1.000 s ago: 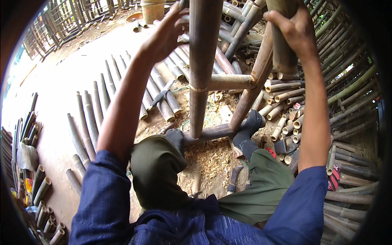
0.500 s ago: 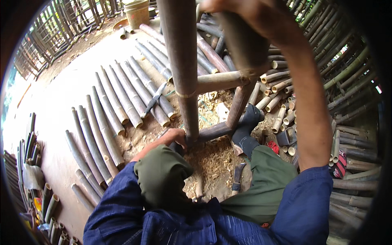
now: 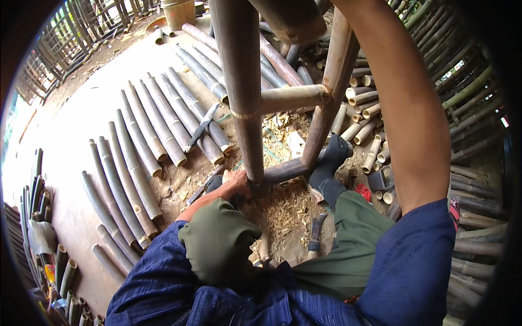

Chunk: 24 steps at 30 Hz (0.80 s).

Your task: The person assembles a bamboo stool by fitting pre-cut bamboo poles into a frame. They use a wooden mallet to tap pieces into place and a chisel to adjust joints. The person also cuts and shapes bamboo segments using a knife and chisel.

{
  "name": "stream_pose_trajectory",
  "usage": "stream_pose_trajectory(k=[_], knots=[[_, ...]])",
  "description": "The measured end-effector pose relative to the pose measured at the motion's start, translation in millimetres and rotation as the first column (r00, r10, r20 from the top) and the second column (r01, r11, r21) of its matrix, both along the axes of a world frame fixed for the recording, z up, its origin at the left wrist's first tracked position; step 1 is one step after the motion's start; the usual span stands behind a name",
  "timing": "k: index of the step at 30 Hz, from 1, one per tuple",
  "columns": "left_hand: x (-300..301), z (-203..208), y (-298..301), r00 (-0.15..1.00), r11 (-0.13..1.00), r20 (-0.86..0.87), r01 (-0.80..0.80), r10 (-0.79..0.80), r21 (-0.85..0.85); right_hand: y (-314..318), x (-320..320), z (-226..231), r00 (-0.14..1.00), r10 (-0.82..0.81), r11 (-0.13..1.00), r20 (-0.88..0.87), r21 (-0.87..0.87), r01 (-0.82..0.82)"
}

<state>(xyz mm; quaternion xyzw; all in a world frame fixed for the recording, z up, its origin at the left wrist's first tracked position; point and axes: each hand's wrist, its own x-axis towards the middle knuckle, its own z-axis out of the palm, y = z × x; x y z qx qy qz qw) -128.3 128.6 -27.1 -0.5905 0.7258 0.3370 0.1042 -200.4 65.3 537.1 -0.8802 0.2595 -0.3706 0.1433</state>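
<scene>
A bamboo frame of two uprights and two crosspieces stands before me; its thick left post [image 3: 244,98] rises past the upper edge. My left hand [image 3: 236,182] is closed around the frame's low left corner, beside the foot of that post. The upper crosspiece [image 3: 293,99] meets the right post [image 3: 321,119], and my dark-clad right foot [image 3: 329,171] presses by the end of the lower crosspiece [image 3: 285,173]. My right forearm [image 3: 402,98] reaches up past the top edge, its hand out of sight. A thick dark cylindrical piece [image 3: 293,22] hangs near the top between the posts.
Cut bamboo poles [image 3: 136,163] lie in a row at left, with a knife [image 3: 204,127] across them. A curved blade [image 3: 316,233] rests on wood chips [image 3: 283,217] between my legs. Short bamboo pieces [image 3: 370,111] are stacked at right. A bucket [image 3: 178,13] stands far back.
The thick dark piece has risen and shifted left, uncovering the right post and its joint. My right hand has gone out of view upward. My left hand stays at the frame's low corner.
</scene>
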Motion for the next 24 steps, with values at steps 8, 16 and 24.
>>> stream_pose_trajectory(k=[8,16,24], knots=[[-7.4,6.3,-3.0,0.997,0.999,0.077,0.016,-0.019,0.039,-87.4,18.6,-16.3,0.992,0.058,0.997,-0.110,-0.039,-0.062],[73.6,31.2,-34.9,0.774,0.939,-0.545,-0.335,0.321,0.077,-7.7,9.2,-13.2,0.990,0.134,0.990,-0.053,0.058,-0.131],[69.2,399.9,-22.8,-0.057,0.944,-0.962,-0.218,-0.267,-0.249,78.4,-69.3,11.6,0.984,0.177,0.978,0.001,-0.114,-0.176]])
